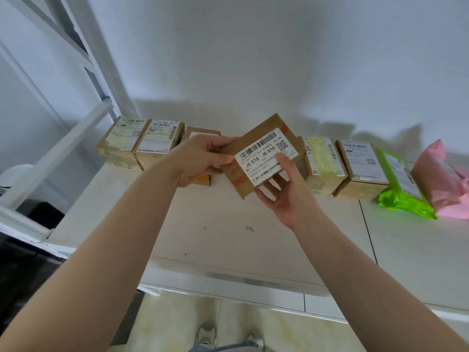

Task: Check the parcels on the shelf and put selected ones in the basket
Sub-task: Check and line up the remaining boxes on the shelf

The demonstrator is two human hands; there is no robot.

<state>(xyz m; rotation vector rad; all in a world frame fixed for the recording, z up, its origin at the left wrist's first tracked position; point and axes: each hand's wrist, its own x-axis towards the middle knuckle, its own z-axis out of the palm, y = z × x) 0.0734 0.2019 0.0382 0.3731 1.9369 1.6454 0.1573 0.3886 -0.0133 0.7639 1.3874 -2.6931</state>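
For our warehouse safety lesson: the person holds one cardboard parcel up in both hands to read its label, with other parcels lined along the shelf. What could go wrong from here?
1. The held parcel is pinched only at its edges by the left hand and right hand, above the shelf; it might slip.
2. The right thumb covers part of the label, so it might be misread.
3. No basket is in view, so turning to it could knock the green bag nearby.

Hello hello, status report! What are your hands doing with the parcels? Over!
Left hand and right hand both gripping cardboard parcel, label up. Other parcels lined along shelf. Basket not in view. Nothing blocking.
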